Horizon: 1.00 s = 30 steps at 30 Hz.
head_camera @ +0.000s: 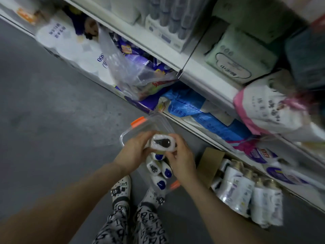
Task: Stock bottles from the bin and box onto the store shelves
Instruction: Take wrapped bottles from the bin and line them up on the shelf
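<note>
Both hands clamped on 1 white bottle (161, 143), held over the bin (126, 133). Left hand (136, 152) wraps its 9 o'clock side, right hand (181, 156) its 3 o'clock side, fingers curled onto the body. Bottle's black cap faces up at the camera, so the long axis runs roughly along the view line, base down toward the bin. Shrink wrap visible over the top.

Bin is clear plastic with orange latches (138, 121), on the floor just in front of the feet (121, 188). 4 more white bottles (159, 170) lie or stand in it below the held one, 3 with blue caps, 1 with a black cap.

At 4 o'clock from the hands: open cardboard box (209, 164) on the floor, packed with wrapped white bottles with gold caps (246, 192), tight against each other.

Shelves (198, 74) run diagonally from 10 o'clock to 4 o'clock, holding tissue packs, blue and purple bags, and a clear plastic bag (126, 67) hanging over the edge. Floor (52, 111) is plain grey. Right side of frame is motion-blurred.
</note>
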Each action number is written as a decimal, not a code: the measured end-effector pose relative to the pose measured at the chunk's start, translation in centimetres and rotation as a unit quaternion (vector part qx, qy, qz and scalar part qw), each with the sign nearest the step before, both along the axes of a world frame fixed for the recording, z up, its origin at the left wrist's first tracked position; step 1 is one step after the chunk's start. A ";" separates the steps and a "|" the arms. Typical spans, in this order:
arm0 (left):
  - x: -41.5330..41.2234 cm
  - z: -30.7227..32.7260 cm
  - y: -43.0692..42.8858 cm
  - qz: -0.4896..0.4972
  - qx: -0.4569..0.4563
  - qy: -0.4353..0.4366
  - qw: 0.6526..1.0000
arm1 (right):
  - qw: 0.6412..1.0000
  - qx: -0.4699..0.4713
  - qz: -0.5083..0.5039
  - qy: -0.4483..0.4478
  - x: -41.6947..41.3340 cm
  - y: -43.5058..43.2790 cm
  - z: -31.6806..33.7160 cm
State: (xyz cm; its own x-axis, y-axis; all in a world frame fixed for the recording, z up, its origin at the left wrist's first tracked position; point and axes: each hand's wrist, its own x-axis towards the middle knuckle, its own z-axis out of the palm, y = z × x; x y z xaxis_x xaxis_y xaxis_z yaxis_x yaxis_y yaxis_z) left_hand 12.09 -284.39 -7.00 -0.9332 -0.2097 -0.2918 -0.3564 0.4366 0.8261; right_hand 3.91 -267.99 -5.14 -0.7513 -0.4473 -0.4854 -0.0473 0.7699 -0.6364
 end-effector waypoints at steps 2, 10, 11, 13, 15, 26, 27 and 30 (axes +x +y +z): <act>-0.7 4.6 -0.3 -0.042 -0.021 -0.010 0.999 | 0.998 -0.024 -0.054 -0.030 0.2 0.6 4.3; -3.2 20.6 -1.2 -0.087 0.069 0.010 0.994 | 0.972 -0.162 -0.146 -0.086 -0.1 2.1 19.7; -3.6 22.6 -1.1 -0.094 0.068 0.023 0.993 | 0.969 -0.178 -0.153 -0.081 -0.2 2.2 21.3; -4.3 26.2 -0.9 -0.110 0.064 0.047 0.991 | 0.960 -0.209 -0.177 -0.061 -0.3 2.6 24.6; -5.2 30.3 -0.1 -0.123 0.060 0.071 0.988 | 0.950 -0.243 -0.194 -0.040 -0.2 3.2 28.4; -9.9 47.4 4.0 -0.176 -0.076 0.212 0.958 | 0.904 -0.342 -0.240 0.086 -1.7 8.0 45.0; -10.2 48.8 4.5 -0.180 -0.080 0.224 0.955 | 0.901 -0.347 -0.241 0.098 -2.0 8.5 46.2; -11.4 52.8 6.6 -0.180 -0.060 0.258 0.947 | 0.884 -0.378 -0.244 0.127 -3.1 10.7 50.1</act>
